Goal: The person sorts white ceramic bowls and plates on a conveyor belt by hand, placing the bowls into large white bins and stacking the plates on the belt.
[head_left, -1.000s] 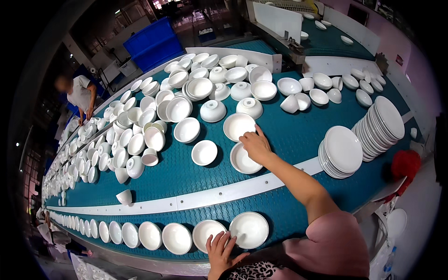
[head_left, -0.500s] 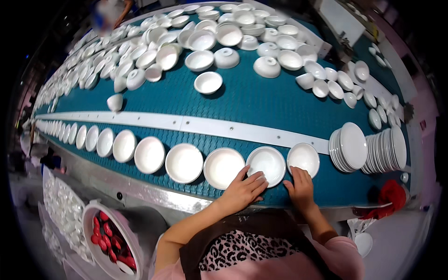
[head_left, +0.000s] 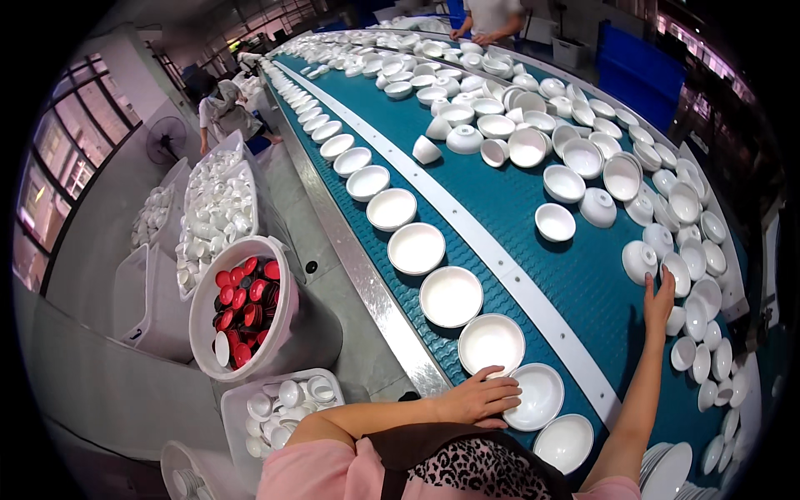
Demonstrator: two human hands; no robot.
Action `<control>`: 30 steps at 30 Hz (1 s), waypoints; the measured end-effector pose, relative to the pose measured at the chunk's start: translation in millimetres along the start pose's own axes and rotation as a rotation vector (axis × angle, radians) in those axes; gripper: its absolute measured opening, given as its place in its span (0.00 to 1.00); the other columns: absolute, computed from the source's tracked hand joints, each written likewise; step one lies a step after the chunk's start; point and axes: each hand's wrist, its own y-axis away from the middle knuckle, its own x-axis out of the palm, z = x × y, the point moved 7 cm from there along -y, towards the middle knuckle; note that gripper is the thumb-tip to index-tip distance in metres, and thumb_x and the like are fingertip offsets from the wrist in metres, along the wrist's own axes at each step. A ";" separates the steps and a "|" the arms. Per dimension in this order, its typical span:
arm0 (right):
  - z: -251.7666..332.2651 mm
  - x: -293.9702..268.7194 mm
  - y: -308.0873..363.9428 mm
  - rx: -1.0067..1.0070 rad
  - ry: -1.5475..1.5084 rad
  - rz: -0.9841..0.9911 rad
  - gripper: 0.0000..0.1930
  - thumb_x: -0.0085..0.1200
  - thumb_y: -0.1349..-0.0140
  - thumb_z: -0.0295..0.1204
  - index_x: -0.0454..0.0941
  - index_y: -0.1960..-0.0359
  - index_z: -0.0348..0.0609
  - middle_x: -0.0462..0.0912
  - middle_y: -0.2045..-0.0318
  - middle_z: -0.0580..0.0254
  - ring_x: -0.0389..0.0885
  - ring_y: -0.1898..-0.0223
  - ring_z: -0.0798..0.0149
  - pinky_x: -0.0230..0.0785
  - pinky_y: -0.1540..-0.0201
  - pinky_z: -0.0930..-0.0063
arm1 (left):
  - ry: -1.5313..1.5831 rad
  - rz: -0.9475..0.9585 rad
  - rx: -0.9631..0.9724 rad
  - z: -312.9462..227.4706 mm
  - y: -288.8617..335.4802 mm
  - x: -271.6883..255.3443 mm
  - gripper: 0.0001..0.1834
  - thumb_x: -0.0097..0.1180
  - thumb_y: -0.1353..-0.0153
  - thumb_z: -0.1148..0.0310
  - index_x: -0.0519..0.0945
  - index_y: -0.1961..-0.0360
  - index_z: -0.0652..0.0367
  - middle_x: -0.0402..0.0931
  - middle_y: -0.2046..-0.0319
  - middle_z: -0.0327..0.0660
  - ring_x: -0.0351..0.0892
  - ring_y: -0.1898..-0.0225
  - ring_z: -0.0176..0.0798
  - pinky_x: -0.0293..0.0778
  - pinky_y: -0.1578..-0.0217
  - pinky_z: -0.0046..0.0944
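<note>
A row of white bowls runs along the near lane of the green conveyor belt [head_left: 492, 217]. My left hand [head_left: 479, 398] lies with fingers stretched out at the left rim of one white bowl [head_left: 537, 400], not wrapped around it. The last bowl of the row [head_left: 564, 443] sits just beyond, nearer to me. Across the divider, my right hand [head_left: 658, 302] reaches out with fingers apart. Its fingertips are beside an upside-down bowl [head_left: 639, 261] and a tilted white bowl [head_left: 677, 275]; whether they touch is unclear.
A white divider strip [head_left: 479, 232] splits the belt. Loose bowls crowd its far side. Stacked plates [head_left: 667, 471] stand at the lower right. On the left are a bin [head_left: 283, 312] of red and black pieces and a crate [head_left: 233, 400] of white dishes. Other people [head_left: 492, 18] stand farther off.
The view has swung toward the left. My right hand has left the row's end bowl and reached over the divider to the loose bowls. My left hand stays by its bowl.
</note>
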 end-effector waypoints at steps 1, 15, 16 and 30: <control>-20.0 14.0 -29.0 0.045 0.088 -0.012 0.30 0.47 0.38 0.52 0.66 0.40 0.45 0.67 0.43 0.40 0.66 0.41 0.42 0.58 0.40 0.55 | -0.004 -0.039 -0.012 4.2 0.8 6.2 0.26 0.59 0.44 0.56 0.72 0.49 0.61 0.71 0.48 0.47 0.68 0.44 0.47 0.58 0.41 0.54; 18.8 47.0 52.1 -0.106 -0.044 0.113 0.12 0.58 0.48 0.40 0.76 0.63 0.54 0.64 0.41 0.45 0.66 0.46 0.42 0.54 0.43 0.52 | 0.005 -0.026 0.046 -39.4 5.0 82.3 0.21 0.55 0.41 0.65 0.71 0.47 0.61 0.70 0.47 0.46 0.67 0.41 0.47 0.61 0.42 0.51; 26.4 24.6 78.3 -0.145 -0.102 0.111 0.12 0.58 0.50 0.38 0.76 0.64 0.52 0.65 0.42 0.44 0.65 0.45 0.42 0.53 0.42 0.52 | 0.021 -0.048 0.072 -42.7 0.4 82.1 0.24 0.60 0.44 0.62 0.72 0.49 0.62 0.70 0.48 0.47 0.68 0.43 0.48 0.62 0.42 0.52; 36.0 -216.1 326.3 -0.229 -0.038 0.368 0.25 0.49 0.52 0.17 0.70 0.48 0.41 0.76 0.55 0.55 0.73 0.50 0.56 0.59 0.48 0.58 | -0.163 0.170 -0.052 -99.3 -28.3 119.5 0.12 0.60 0.49 0.68 0.78 0.62 0.55 0.78 0.61 0.38 0.75 0.54 0.40 0.61 0.44 0.50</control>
